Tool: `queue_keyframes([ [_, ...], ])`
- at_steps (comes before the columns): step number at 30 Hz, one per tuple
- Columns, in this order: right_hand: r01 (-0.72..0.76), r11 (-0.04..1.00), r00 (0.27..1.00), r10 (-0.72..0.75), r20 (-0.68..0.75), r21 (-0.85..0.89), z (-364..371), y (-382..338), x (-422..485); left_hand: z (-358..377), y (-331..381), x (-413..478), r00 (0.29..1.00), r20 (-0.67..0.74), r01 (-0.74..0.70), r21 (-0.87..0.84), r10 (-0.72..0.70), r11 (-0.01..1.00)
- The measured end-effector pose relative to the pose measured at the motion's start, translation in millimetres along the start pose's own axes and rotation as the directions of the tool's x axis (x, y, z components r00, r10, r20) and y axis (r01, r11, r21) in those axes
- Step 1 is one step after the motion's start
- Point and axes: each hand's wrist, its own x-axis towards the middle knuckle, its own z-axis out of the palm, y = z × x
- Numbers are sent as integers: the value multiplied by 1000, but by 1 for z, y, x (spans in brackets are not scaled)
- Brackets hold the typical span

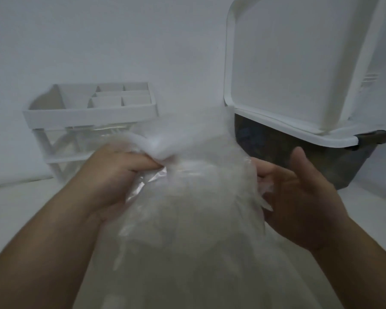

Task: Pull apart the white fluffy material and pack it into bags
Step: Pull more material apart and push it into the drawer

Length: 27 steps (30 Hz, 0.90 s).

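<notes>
A clear plastic bag (pixel 187 237) stuffed with white fluffy material fills the lower middle of the view. More of the fluffy material (pixel 183 134) rises in a blurred strand from the bag's mouth toward the bin at the right. My left hand (pixel 118 175) grips the bag's left rim together with a tuft of the fluff. My right hand (pixel 299 197) holds the right side of the bag's mouth, fingers curled on the crinkled plastic, thumb raised.
A dark storage bin (pixel 321 157) with a white rim and its white lid (pixel 299 63) tilted up stands at the right. A white compartment organizer (pixel 91 112) stands at the back left against the wall. The surface below is white.
</notes>
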Motion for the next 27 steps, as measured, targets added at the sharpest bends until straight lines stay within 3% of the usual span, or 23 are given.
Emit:
queue_keyframes([
  [1,-10,999,999,12,32,-41,1,-1,-3,5,3,0,1000,-15,-4,43,4,999],
  [3,-71,946,996,48,-79,-316,0,0,0,0,-3,6,993,-112,-14,168,33,986],
  [5,-195,784,974,86,-208,-589,-8,0,4,-6,0,10,979,-196,-13,243,62,970],
  [7,-273,617,961,138,-240,-738,-9,-10,8,-9,3,10,972,-211,-39,298,105,954],
  [9,-245,609,968,119,-219,-754,-3,-30,15,-9,8,9,979,-164,-57,345,120,937],
  [12,-112,788,994,78,-82,-606,8,-56,34,-10,14,8,988,-99,-74,349,115,934],
  [16,-26,772,991,102,82,-635,33,-65,52,-9,18,8,990,-95,-73,303,107,950],
  [21,-106,576,994,85,-70,-810,42,-54,63,-10,14,10,973,-229,62,146,-27,987],
  [27,-111,687,982,-35,-186,-718,51,-48,73,1,5,10,957,-217,216,85,-193,973],
])
